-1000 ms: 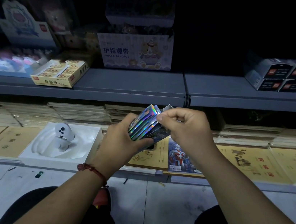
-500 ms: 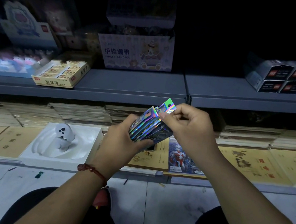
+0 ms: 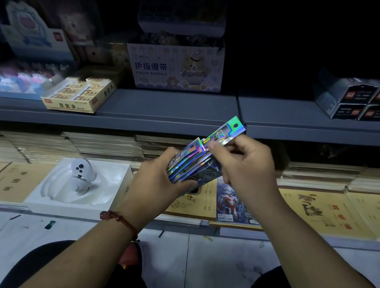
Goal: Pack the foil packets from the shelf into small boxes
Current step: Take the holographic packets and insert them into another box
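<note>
Since the earlier frame, the single foil packet (image 3: pixel 228 130) has slid farther up out of the stack of foil packets (image 3: pixel 188 167), and its header end now overlaps the front edge of the grey shelf (image 3: pixel 163 116). The right hand (image 3: pixel 246 170) pinches this packet between thumb and curled fingers, just below that shelf edge. The left hand (image 3: pixel 155 180) grips the stack from beneath, with its fingers wrapped round the lower end. Each packet is a flat, thin rectangle of glossy holographic film with a rainbow sheen over dark printed artwork. The long axis of the stack runs diagonally, with its header ends pointing up and right toward the shelf and its bottom ends pointing down and left. The raised packet follows the same axis. The shelf is smooth, matt-painted metal with a straight front lip.
</note>
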Demonstrator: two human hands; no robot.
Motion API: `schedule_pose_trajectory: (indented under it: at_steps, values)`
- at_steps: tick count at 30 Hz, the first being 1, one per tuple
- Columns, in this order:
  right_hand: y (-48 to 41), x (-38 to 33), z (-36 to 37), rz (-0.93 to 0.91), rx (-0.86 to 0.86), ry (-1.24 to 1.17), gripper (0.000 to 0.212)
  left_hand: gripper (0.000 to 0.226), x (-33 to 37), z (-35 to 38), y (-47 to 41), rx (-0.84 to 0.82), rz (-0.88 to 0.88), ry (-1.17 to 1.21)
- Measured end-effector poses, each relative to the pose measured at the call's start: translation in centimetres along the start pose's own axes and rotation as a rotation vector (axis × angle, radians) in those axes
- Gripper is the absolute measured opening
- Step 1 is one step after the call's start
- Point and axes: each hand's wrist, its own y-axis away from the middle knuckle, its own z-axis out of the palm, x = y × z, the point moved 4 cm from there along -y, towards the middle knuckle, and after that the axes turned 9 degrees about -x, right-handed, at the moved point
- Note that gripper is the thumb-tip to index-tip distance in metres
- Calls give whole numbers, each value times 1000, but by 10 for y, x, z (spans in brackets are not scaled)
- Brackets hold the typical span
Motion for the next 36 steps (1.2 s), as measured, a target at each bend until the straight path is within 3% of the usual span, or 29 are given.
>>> schedule_pose_trajectory:
  at_steps: [12,16,25,30,33,36]
  values:
    - [-6,-8,-52,-124,473,-224,23,42,-5,-8,-1,45,-93,61]
    - [-5,-10,-59,-131,524,-213,24,41,-3,-9,-1,58,-107,101]
    - [-8,-2,-46,-152,374,-95,17,37,4,-7,1,29,-99,198]
    - [-11,10,-28,-76,130,92,17,40,8,-7,2,24,-58,215]
    - [-12,20,-15,40,-71,281,32,44,5,-7,0,31,-45,162]
    - [-10,14,-13,39,-78,221,30,46,3,-7,0,27,-28,127]
